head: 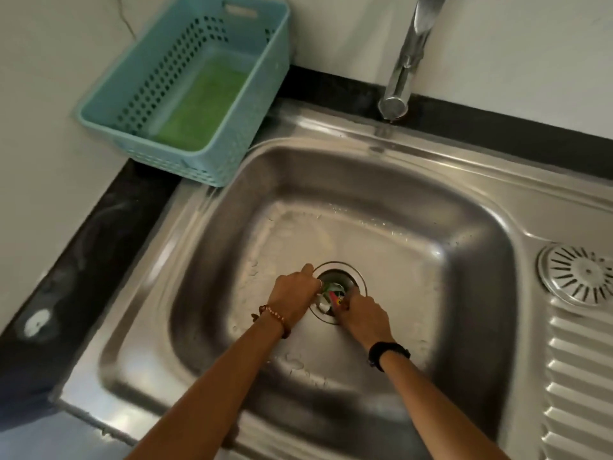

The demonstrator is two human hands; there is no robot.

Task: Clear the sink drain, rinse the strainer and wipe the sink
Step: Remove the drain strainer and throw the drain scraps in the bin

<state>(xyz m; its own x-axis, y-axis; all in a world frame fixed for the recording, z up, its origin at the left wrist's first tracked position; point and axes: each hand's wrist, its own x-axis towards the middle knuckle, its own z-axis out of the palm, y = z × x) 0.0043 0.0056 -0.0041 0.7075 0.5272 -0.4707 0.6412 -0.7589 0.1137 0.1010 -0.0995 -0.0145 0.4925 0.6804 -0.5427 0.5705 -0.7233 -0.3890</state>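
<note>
Debris [332,295], a wad of white, green and red scraps, is seen lodged in the drain [338,291] at the middle of the sink [381,200], where both hands are at work. The left hand [295,293] is curled at the drain's left rim, its fingertips reaching toward the wad; whether anything is actually pinched cannot be told. The right hand [365,315] is closed at the near-right edge of the opening, fingers hidden below the knuckles, so its hold cannot be told either. The strainer [578,275] is shown lying on the drainboard at the right, well apart from the drain. A sponge [202,107] is kept in the basket [99,111] on the counter at the back left, and the tap [403,71] hangs over the back rim, no water running.

The clearing step is judged to be in hand. It would be done best if the wad were gathered whole and lifted straight up, so that no scrap is pushed deeper or dropped back; loose bits should be picked out before the strainer is rinsed.
</note>
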